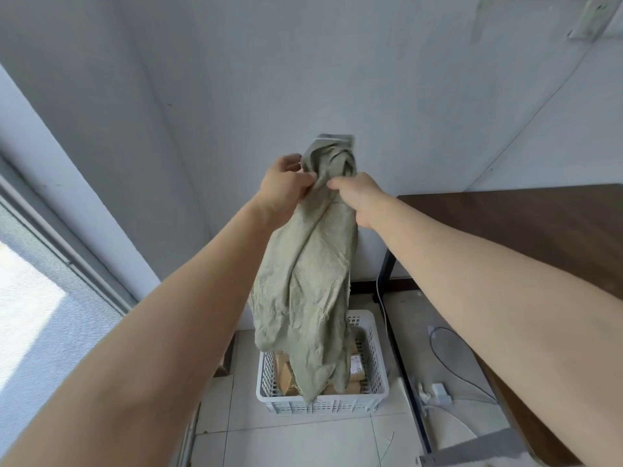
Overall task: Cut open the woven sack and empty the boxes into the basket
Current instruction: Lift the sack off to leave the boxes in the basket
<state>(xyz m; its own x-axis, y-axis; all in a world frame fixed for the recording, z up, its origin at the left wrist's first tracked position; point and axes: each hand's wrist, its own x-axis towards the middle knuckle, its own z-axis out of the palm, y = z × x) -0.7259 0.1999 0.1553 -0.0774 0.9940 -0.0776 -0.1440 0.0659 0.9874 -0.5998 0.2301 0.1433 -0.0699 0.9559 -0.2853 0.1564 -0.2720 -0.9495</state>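
Grey-green woven sack (303,281) hangs limp, bunched at its top where my left grip (285,187) and right grip (360,197) each clench the cloth. Its lower end dangles over the white basket (377,369) on the floor, covering most of the cardboard boxes (285,375) inside. A dark tabletop (522,230) stands to my right, with cables (448,358) on the floor below.

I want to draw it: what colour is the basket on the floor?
The basket is white with little holes; the head view shows it best.
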